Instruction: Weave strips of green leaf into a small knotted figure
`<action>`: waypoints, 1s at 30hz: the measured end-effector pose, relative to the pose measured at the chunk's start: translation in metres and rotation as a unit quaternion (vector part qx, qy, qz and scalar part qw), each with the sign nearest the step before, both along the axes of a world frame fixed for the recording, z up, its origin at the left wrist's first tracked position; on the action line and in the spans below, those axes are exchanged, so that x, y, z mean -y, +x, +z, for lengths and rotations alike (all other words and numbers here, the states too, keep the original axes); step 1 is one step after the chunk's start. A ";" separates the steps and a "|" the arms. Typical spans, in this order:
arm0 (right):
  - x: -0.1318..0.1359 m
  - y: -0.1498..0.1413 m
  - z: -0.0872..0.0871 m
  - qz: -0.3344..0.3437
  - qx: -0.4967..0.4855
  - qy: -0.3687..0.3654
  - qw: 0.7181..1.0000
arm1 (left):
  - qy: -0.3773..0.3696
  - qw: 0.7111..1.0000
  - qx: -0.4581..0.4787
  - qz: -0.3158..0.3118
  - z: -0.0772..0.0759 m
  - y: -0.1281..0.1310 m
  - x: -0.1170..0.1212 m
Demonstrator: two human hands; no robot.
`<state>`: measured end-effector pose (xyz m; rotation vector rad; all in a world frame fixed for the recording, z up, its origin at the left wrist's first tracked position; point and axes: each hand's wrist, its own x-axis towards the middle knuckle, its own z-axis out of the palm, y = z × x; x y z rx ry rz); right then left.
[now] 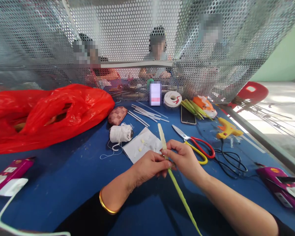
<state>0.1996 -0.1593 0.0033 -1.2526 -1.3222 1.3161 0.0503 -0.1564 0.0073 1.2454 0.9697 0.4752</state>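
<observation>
Both hands meet at a long, pale green leaf-like strip [180, 193] in the lower middle of the head view. My left hand [149, 167] pinches it between thumb and fingers, and my right hand [183, 157] grips it just above. The paler, wider end of the strip points away from me, while its thin tail runs down toward the bottom edge. Beneath its upper end lies a white sheet of paper [135, 149] with small yellowish bits on it. Scissors [189, 137] with red and yellow handles lie just right of my right hand.
At left are a red plastic bag [88, 108], a spool of white thread [120, 133] and a checkered pouch [117, 115]. White sticks [147, 114], a ribbon roll [172, 99], a dark phone [188, 116] and a yellow glue gun [228, 128] lie farther back. Perforated mesh [127, 29] stands behind, with people beyond.
</observation>
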 end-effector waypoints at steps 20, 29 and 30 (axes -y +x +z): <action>-0.010 0.011 0.001 0.000 0.098 0.153 0.983 | -0.078 0.989 0.100 0.079 -0.002 0.001 0.000; -0.012 0.016 0.009 -0.004 0.091 0.103 0.991 | -0.056 0.948 0.168 0.265 0.005 -0.005 -0.010; -0.012 0.013 0.008 0.032 0.048 0.063 0.996 | -0.053 0.946 0.171 0.271 0.005 -0.005 -0.009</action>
